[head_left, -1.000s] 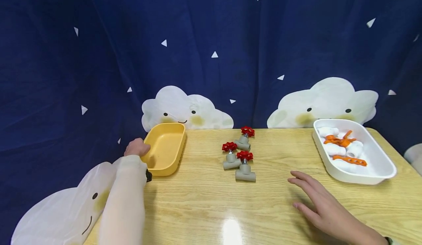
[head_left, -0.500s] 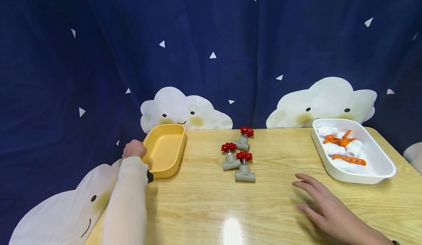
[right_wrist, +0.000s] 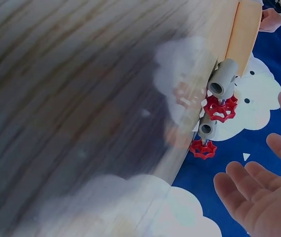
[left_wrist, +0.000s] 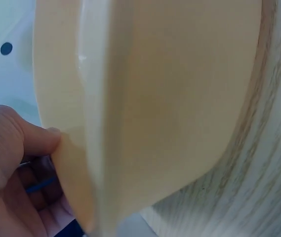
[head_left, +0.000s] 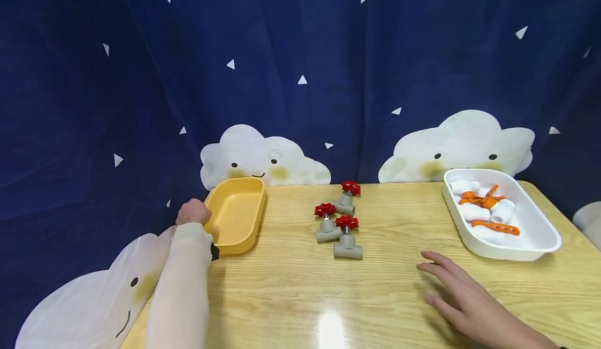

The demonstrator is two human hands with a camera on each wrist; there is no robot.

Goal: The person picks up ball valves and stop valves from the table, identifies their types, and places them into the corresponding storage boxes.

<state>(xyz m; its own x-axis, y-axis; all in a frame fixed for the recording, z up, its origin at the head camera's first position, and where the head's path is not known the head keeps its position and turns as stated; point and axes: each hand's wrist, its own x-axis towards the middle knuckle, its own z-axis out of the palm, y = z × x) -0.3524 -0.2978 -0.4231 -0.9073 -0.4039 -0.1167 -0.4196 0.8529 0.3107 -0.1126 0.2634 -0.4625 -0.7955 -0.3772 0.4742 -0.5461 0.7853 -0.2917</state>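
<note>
- Head view: right hand (head_left: 465, 299) has shifted slightly toward the lower right of the frame since 1.0 s ago; it is released, fingers extended above the desk (head_left: 281, 297).
- Head view: left hand (head_left: 194, 212), left of centre, is at the near-left side of the yellow tray (head_left: 235, 211), same place as earlier.
- Head view: three grey valves (head_left: 347, 247) with red handwheels (head_left: 347, 222) at centre; white tray (head_left: 537, 234) at right holds white fittings (head_left: 476, 212) and orange pieces (head_left: 495, 227).
- Left wrist view: left hand, lower left, grasps the yellow tray's rim, thumb on it.
- Right wrist view: right hand, lower right, fingers apart; valves, upper right.
</note>
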